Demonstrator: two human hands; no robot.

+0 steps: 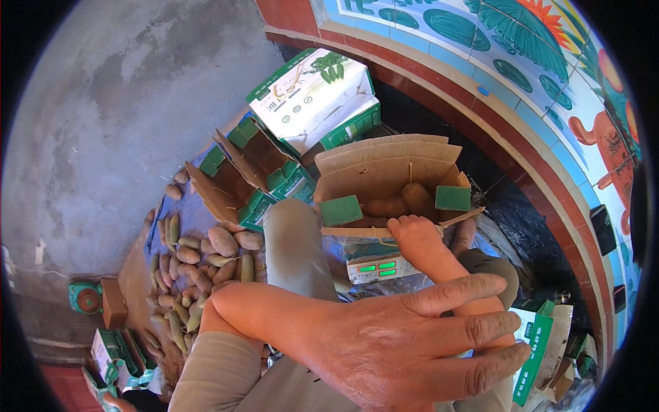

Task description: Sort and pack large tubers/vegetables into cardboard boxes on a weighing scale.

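Note:
A cardboard box [384, 172] with raised flaps sits on a digital scale [373, 268] whose display glows green. Large brown tubers [417, 199], resembling sweet potatoes, lie inside the box. My right hand [417, 237] is closed over the box's near rim, towards its right half. Close to the camera, my left hand [419, 343] reaches across to the right, above my right forearm. Its visible fingers are spread and hold nothing; the thumb is hidden.
Brown tubers and long green radish-like roots [177, 312] are heaped on the floor to the left. Behind stand open green boxes [259, 172] and a white-and-green carton [312, 96]. A tiled wall [522, 89] curves along the right, with more cartons [539, 350] below.

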